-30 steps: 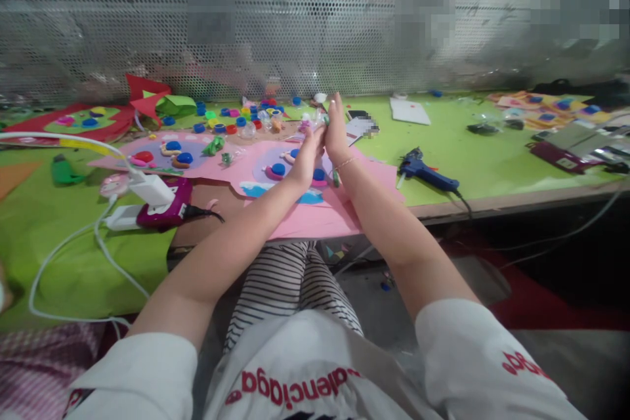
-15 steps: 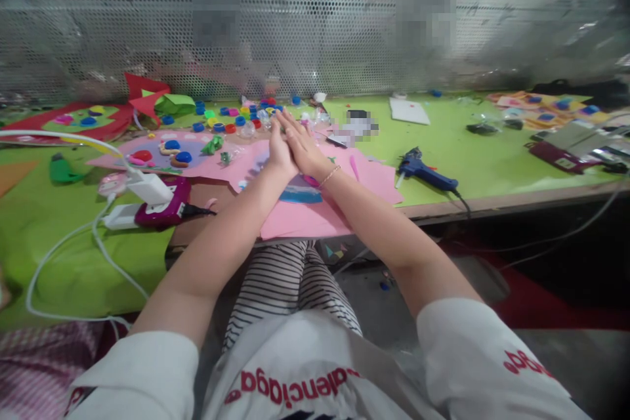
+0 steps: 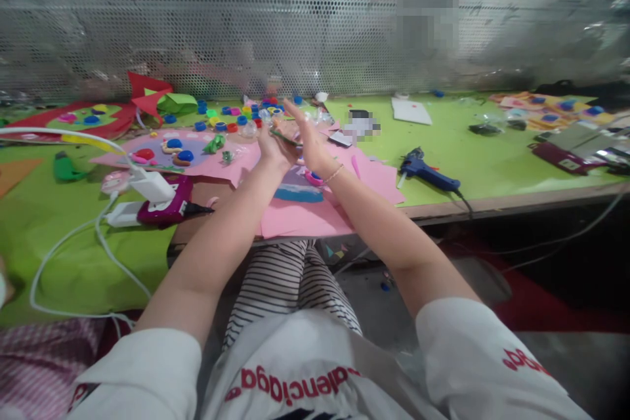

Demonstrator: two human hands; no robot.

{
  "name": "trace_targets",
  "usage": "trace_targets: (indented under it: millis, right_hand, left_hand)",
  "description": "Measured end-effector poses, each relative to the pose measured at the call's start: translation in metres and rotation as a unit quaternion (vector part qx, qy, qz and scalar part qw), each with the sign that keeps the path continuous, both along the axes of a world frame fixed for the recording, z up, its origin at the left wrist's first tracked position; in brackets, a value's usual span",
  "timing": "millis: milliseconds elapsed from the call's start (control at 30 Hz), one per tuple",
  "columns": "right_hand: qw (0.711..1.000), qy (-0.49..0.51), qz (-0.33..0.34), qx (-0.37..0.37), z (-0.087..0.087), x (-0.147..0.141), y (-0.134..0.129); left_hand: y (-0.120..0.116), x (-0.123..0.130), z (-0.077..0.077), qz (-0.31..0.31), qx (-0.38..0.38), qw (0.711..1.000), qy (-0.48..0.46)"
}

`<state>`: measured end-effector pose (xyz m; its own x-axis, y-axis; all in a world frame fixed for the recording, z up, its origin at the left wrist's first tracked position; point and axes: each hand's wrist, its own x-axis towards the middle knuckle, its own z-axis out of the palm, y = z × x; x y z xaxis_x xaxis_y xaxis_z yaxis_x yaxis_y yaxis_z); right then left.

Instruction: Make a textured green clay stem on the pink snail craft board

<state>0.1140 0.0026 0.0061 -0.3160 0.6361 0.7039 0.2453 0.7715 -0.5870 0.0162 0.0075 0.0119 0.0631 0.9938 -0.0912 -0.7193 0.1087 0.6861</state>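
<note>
Over the pink paper (image 3: pixel 310 220), my left hand (image 3: pixel 276 146) is turned palm up with a thin dark green strip (image 3: pixel 285 138) lying across it. Its fingers are partly spread. My right hand (image 3: pixel 311 141) stands just beside it, flat, with fingers stretched out and nothing seen in them. A blue painted shape (image 3: pixel 298 194) and a pink ring-like piece (image 3: pixel 314 178) show on the paper below the hands. Crumpled green pieces (image 3: pixel 214 144) lie on the paper to the left.
A blue glue gun (image 3: pixel 427 172) lies on the right. Several coloured caps (image 3: pixel 241 121) are behind my hands. At the left are a purple power strip (image 3: pixel 162 209) with white cables and a red paper shape (image 3: pixel 29 126). A perforated metal sheet (image 3: pixel 315 26) stands behind the table.
The palms, pressed together before, have parted. My left hand has tilted palm up and shows the green strip; my right hand has moved slightly off to the right.
</note>
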Motion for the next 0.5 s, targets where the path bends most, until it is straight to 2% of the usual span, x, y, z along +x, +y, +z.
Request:
trace_targets:
  millis: [67,167,267,400,500]
  right_hand:
    - [0.998,0.06,-0.027,0.016,0.003,0.011,0.012]
    - [0.99,0.085,-0.11,-0.024,0.007,0.027,0.03]
    - [0.989,0.04,-0.125,-0.072,0.008,0.036,0.04]
    - [0.986,-0.098,-0.132,-0.02,0.005,0.033,0.036]
    - [0.979,-0.177,-0.095,0.007,0.003,0.028,0.03]
  left_hand:
    - [-0.002,-0.003,0.001,-0.017,-0.001,1.0,-0.022]
    - [-0.004,-0.006,0.002,-0.037,0.011,0.997,-0.065]
    - [-0.003,-0.01,0.002,-0.045,0.019,0.996,-0.072]
    - [0.001,-0.014,0.001,-0.042,0.023,0.997,-0.068]
    - [0.004,-0.015,0.0,-0.037,0.024,0.996,-0.073]
